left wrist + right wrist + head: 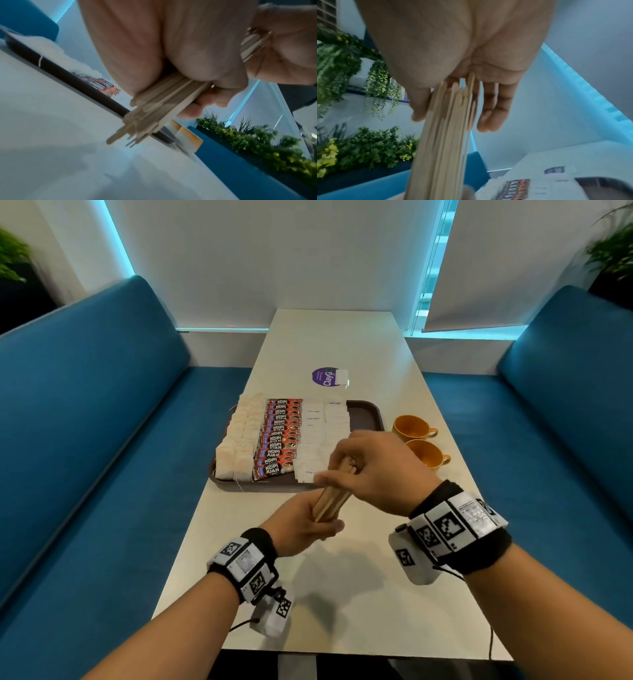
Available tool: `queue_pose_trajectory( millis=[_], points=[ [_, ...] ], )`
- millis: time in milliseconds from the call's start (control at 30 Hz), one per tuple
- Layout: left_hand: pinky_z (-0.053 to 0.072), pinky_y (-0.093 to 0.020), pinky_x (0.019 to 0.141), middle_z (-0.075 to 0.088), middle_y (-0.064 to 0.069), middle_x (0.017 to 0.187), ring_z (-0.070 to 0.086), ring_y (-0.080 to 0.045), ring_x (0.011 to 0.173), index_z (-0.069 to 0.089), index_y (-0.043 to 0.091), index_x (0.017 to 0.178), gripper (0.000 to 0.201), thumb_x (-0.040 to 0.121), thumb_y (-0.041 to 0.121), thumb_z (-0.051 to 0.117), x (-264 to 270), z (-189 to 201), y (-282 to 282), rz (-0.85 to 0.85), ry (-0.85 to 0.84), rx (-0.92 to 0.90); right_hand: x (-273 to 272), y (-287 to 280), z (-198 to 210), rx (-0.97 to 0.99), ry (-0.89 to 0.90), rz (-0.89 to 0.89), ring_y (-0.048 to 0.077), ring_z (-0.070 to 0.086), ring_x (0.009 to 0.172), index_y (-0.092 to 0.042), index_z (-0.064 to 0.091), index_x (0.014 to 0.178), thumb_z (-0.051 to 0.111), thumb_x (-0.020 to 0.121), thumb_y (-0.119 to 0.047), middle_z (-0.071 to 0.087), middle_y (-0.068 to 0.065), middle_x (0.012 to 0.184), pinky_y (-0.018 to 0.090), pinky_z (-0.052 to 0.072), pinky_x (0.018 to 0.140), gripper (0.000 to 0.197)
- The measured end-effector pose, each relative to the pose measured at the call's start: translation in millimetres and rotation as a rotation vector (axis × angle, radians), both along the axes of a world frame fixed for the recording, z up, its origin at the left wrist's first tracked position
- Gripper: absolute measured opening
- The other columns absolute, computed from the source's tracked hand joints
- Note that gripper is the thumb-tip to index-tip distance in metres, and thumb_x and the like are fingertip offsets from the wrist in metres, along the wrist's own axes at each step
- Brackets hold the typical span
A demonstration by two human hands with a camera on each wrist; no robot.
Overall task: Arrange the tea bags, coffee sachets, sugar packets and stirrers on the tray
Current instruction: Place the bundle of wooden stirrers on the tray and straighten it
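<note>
A bundle of wooden stirrers (334, 495) (154, 108) (443, 135) is held above the table's near side, just in front of the brown tray (368, 414). My left hand (308, 523) grips the bundle's lower end. My right hand (363, 467) closes thumb and fingers on its upper end. On the tray lie rows of pale tea bags (239, 440), red coffee sachets (279, 436) and white sugar packets (320, 436). The tray's right strip is bare.
Two orange cups (412, 428) (428, 455) stand right of the tray. A purple round sticker (325, 376) with a white packet on it lies beyond the tray. Blue benches flank the white table (342, 594); plants stand behind them.
</note>
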State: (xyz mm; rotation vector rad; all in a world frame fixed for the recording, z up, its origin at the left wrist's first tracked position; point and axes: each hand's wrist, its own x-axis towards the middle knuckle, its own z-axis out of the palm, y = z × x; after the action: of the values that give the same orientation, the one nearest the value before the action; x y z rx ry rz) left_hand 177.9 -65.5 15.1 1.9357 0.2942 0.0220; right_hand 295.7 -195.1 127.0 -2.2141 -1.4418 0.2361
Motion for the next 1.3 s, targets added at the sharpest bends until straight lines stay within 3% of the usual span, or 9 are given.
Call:
queue_pose_trajectory(
  millis=[100,200,367,567,700,800,933,1133,1300],
  points=[
    [0.042,-0.019,0.056,0.048,-0.012,0.066,0.047,-0.012,0.055,0.051,-0.009,0.077,0.025,0.089,-0.002,0.071,2.6,-4.6,-3.2,0.004,-0.081,-0.116,-12.0,10.2,-9.4,0.235,0.080,0.072,0.005,0.058,0.090,-0.021,0.074,0.094,0.063,0.096,-0.045,0.061,-0.011,0.096,0.024,0.050,0.080,0.027],
    [0.051,-0.025,0.065,0.060,-0.013,0.082,0.058,-0.013,0.069,0.059,-0.001,0.088,0.016,0.084,-0.010,0.071,2.3,-11.5,-5.6,0.013,-0.072,-0.194,-25.8,21.6,-30.0,0.327,0.151,0.126,0.009,0.060,0.090,-0.011,0.074,0.091,0.061,0.101,-0.032,0.064,-0.003,0.096,0.024,0.049,0.081,0.026],
    [0.052,-0.036,0.099,0.068,-0.004,0.121,0.062,-0.017,0.111,0.063,0.012,0.123,0.053,0.079,0.037,0.080,-1.9,-29.2,6.1,-0.077,0.148,0.342,-35.4,25.6,-63.2,0.261,0.228,0.096,0.006,0.059,0.084,-0.015,0.075,0.087,0.059,0.102,-0.036,0.062,-0.006,0.090,0.023,0.046,0.078,0.030],
    [0.058,-0.040,0.089,0.073,-0.010,0.107,0.068,-0.024,0.096,0.067,0.012,0.114,0.045,0.078,0.033,0.085,3.2,-33.0,9.7,-0.024,0.243,0.166,-33.2,31.6,-61.4,0.401,0.333,0.049,0.002,0.059,0.101,-0.014,0.078,0.088,0.060,0.099,-0.038,0.060,-0.010,0.105,0.010,0.044,0.085,0.033],
    [0.054,-0.039,0.091,0.071,-0.004,0.111,0.064,-0.022,0.102,0.064,0.017,0.117,0.048,0.083,0.046,0.079,4.5,-29.7,6.5,-0.114,0.286,0.373,-35.4,32.9,-65.7,0.400,0.443,-0.011,0.007,0.063,0.072,-0.023,0.069,0.061,0.075,0.088,-0.040,0.064,-0.009,0.072,0.018,0.049,0.070,0.032],
    [0.056,-0.042,0.084,0.073,-0.004,0.094,0.066,-0.017,0.089,0.066,0.013,0.101,0.046,0.079,0.050,0.082,4.1,-25.7,7.4,-0.126,0.212,0.214,-35.6,33.6,-62.9,0.489,0.538,-0.100,0.017,0.063,0.056,-0.024,0.056,0.052,0.071,0.092,-0.042,0.061,0.002,0.056,0.032,0.054,0.065,0.046],
    [0.046,-0.020,0.059,0.062,0.010,0.059,0.054,-0.007,0.056,0.056,0.024,0.079,0.028,0.085,0.024,0.083,5.8,-12.8,2.0,-0.040,0.095,-0.012,-23.9,33.1,-42.7,0.622,0.559,-0.158,0.027,0.060,0.051,-0.004,0.057,0.060,0.059,0.100,-0.042,0.061,0.012,0.053,0.040,0.055,0.063,0.055],
    [0.045,-0.028,0.047,0.048,-0.002,0.061,0.047,-0.017,0.049,0.052,0.014,0.076,0.028,0.091,0.015,0.077,8.4,0.4,-1.5,-0.009,0.053,-0.213,-19.2,30.1,-12.2,0.680,0.597,-0.117,0.031,0.060,0.052,-0.002,0.058,0.065,0.060,0.099,-0.039,0.061,0.015,0.055,0.044,0.056,0.064,0.050],
    [0.035,-0.026,0.047,0.038,0.003,0.059,0.035,-0.017,0.052,0.044,0.023,0.068,0.037,0.093,0.014,0.070,16.7,0.2,3.7,0.083,0.064,-0.234,-6.9,28.4,-13.1,0.797,0.756,-0.044,0.034,0.069,0.082,-0.019,0.058,0.117,0.076,0.077,-0.051,0.064,0.010,0.095,0.050,0.062,0.076,0.054]
  ],
)
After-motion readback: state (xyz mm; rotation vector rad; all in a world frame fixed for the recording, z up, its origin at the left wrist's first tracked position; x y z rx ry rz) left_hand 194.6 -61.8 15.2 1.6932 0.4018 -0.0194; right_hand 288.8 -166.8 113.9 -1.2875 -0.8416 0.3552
